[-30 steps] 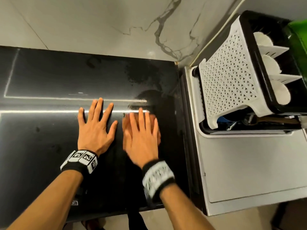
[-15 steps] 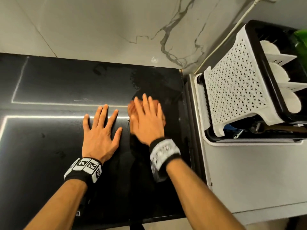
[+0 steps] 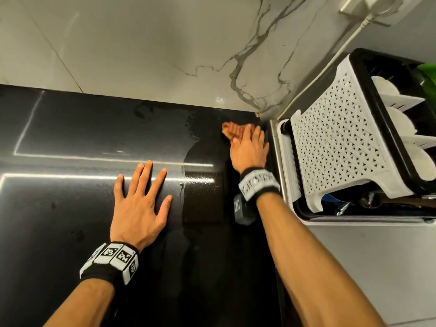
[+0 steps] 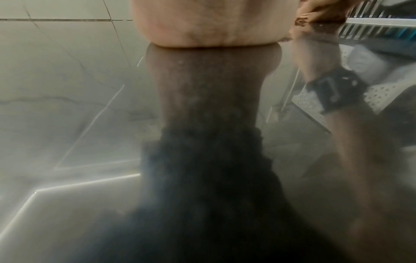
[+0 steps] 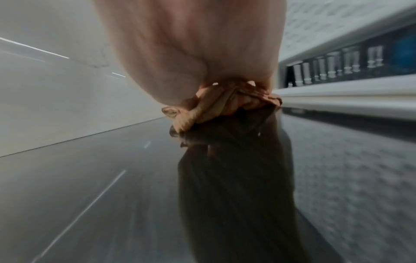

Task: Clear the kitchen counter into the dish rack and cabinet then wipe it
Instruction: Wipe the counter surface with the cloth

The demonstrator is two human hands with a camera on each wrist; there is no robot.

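Counter (image 3: 70, 138) is glossy black stone, basically a mirror, with light strips reflecting across it and a wet smeary patch near the back right corner. The right hand (image 3: 250, 149) is flat on an orange-brown cloth (image 3: 232, 129) in that corner, fingers straight and close together, pressing it onto the surface just beside the counter's right edge. The cloth pokes out past the fingertips toward the wall.

The left hand (image 3: 139, 204) is palm down on the bare counter, fingers spread wide and straight, holding nothing, well apart from the cloth.

The dish rack (image 3: 337, 149) sits to the right, just off the counter edge: white perforated plastic panel tilted over a black frame, with white plates (image 3: 398, 123) standing in the slots. The wall (image 3: 141, 43) behind is pale marble with grey veins.

The right wrist view shows what the head view hides: the cloth (image 5: 216, 106) is bunched into soft folds under the palm (image 5: 191, 49), touching the counter, and the rack's row of white pegs runs alongside. It's quite motion-blurred. The left wrist view is hazy and mostly shows the heel of the left hand (image 4: 202, 23) meeting its own dark reflection.
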